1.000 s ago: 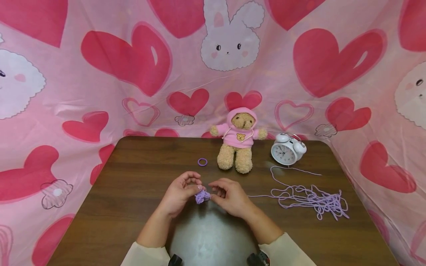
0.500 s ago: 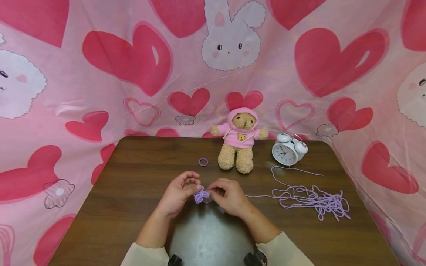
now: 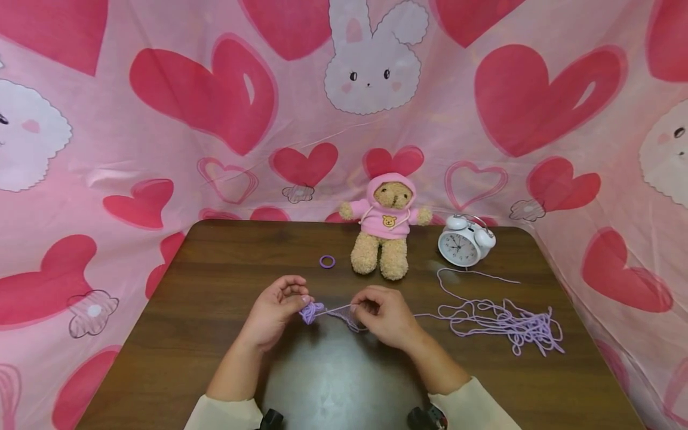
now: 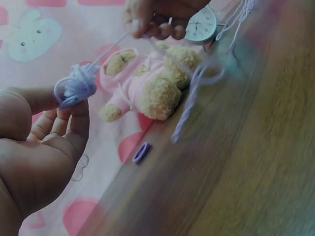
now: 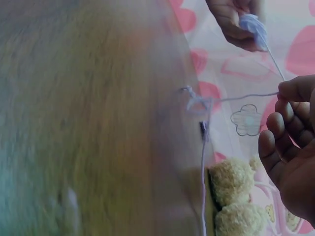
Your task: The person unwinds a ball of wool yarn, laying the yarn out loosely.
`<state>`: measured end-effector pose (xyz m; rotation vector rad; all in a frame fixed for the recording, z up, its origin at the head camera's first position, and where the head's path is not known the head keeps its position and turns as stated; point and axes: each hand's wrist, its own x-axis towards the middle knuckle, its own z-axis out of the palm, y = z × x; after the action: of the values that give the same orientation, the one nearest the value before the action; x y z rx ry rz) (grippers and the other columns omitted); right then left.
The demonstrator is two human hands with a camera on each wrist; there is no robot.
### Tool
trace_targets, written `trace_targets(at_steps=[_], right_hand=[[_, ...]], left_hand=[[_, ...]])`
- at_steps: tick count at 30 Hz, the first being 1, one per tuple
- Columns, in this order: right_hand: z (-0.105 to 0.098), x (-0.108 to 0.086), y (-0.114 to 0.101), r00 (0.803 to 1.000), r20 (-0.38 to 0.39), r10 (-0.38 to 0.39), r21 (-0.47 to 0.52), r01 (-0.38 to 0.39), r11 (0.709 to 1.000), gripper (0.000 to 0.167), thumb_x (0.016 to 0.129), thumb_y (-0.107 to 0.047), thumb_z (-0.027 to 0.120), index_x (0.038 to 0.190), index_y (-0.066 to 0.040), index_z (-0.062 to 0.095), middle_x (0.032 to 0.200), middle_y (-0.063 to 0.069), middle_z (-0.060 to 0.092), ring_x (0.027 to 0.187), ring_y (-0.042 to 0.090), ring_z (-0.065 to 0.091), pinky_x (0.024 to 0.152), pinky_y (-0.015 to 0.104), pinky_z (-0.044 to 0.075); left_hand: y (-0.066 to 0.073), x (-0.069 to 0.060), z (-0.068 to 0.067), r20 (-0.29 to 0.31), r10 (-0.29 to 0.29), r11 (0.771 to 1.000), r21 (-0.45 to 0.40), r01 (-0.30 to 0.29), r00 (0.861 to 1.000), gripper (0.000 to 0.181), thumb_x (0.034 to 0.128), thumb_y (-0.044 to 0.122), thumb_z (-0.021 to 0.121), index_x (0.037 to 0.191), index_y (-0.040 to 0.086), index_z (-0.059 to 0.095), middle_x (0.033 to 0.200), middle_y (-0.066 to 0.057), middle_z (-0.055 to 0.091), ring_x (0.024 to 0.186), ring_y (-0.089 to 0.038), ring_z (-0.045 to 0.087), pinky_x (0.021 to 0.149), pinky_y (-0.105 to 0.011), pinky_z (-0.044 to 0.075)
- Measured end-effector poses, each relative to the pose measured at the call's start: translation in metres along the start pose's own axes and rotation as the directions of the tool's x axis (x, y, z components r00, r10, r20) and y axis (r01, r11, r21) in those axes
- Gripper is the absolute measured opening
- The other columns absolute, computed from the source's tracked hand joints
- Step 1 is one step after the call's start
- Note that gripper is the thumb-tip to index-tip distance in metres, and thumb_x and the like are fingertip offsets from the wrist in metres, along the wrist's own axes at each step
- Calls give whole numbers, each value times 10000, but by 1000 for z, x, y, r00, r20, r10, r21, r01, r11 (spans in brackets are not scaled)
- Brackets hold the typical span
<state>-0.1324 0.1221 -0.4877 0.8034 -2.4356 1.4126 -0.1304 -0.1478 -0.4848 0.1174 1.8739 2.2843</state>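
Between thumb and fingertips, my left hand (image 3: 270, 315) pinches a small bundle of lilac yarn (image 4: 78, 87), held up above the table. To its right, my right hand (image 3: 388, 318) pinches a strand (image 5: 274, 63) that runs straight from the bundle; its other fingers are bent. A loose length of yarn (image 3: 348, 321) sags between the hands in the head view. The same yarn dangles below the right hand in both wrist views. A long tail leads right to a tangled heap of lilac yarn (image 3: 510, 325) on the table.
Behind the hands lies a purple ring (image 3: 327, 261) on the brown table (image 3: 215, 269). A teddy bear (image 3: 384, 224) in a pink hoodie sits at the back, beside a white alarm clock (image 3: 464, 242). Pink heart-patterned cloth (image 3: 301, 125) hangs behind and at the sides.
My hands have drawn apart, left hand leftward and right hand rightward. A strand now stretches between the bundle and the right hand, with a loose length showing beneath it.
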Motion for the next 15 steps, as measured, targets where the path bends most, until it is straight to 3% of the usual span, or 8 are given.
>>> trace_targets(at_steps=[8, 15], right_hand=[[-20, -5, 4, 999, -30, -29, -32, 28, 999, 156, 855, -32, 784, 878, -184, 758, 816, -135, 649, 688, 39, 571, 605, 229, 497], [-39, -11, 9, 999, -47, 13, -97, -17, 995, 162, 861, -67, 796, 877, -221, 749, 827, -159, 648, 702, 40, 581, 625, 224, 497]], left_hand=[[0, -3, -14, -41, 0, 1000, 22, 1, 999, 341, 950, -79, 667, 1248, -28, 511, 1041, -113, 594, 945, -197, 706, 825, -262, 579], [3, -7, -25, -47, -7, 999, 31, 9, 999, 337, 956, -64, 673, 1247, -9, 512, 1038, -85, 599, 959, -185, 711, 805, -250, 574]])
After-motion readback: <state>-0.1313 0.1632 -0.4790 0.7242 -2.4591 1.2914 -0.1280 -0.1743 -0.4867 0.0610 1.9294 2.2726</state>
